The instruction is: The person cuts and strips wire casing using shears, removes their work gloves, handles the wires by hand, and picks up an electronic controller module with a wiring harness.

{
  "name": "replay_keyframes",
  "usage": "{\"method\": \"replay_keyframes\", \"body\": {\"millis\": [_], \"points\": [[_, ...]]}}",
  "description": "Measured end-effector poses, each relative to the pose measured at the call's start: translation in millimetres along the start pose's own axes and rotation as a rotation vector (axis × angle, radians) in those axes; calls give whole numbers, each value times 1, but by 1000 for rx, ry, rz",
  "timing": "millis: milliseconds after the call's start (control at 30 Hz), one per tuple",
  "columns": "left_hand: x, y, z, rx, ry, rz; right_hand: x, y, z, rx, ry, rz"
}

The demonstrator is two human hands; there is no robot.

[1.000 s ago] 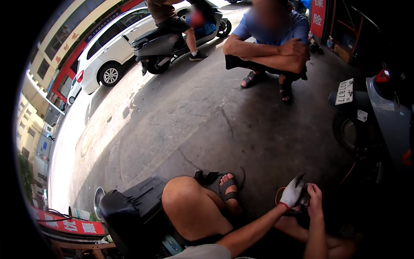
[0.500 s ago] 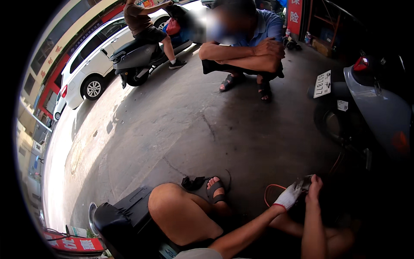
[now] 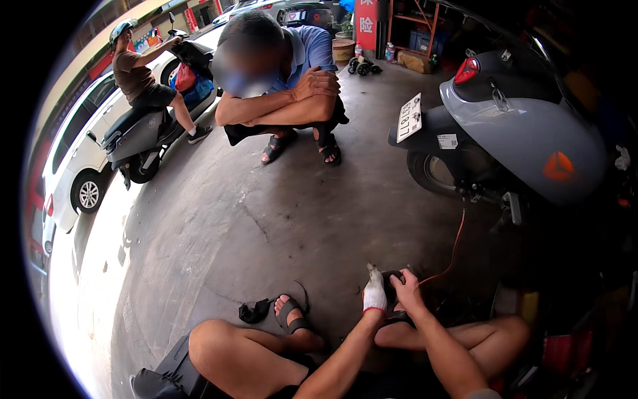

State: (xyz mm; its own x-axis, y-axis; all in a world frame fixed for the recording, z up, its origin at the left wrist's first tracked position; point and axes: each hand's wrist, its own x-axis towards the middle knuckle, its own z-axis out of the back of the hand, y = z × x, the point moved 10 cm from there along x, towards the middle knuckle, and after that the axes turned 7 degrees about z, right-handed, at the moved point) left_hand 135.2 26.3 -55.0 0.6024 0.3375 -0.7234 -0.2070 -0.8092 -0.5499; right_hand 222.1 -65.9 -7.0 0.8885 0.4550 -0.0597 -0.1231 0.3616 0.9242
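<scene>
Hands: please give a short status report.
Left hand gloved, right hand bare, both at small dark part, details unclear. Orange cord runs from nearer scooter toward right hand.

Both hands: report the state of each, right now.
Left hand, in a white fabric glove with a red cuff: open or closed cannot be told.
Right hand, bare: closed on a small dark object, kind unclear.

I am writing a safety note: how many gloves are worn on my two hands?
1: a red-edged white fabric glove covers your left hand. Your right hand is bare.
</scene>
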Motion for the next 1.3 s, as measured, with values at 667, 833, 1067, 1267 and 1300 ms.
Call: {"method": "replay_keyframes", "body": {"millis": [667,833,1067,1267,1300], "points": [[-23,-113,-18,843,10,-768,125,63,-90,238,273,380],[-181,-255,9,1339,-319,-730,131,79,-159,656,617,323],[-392,-382,143,650,-675,-1011,99,130,-190,631,722,120],[-455,-355,172,636,-955,-992,107,121,-223,568,799,45],[-456,-355,167,663,-953,-1017,101,131,-217,563,802,49]]}}
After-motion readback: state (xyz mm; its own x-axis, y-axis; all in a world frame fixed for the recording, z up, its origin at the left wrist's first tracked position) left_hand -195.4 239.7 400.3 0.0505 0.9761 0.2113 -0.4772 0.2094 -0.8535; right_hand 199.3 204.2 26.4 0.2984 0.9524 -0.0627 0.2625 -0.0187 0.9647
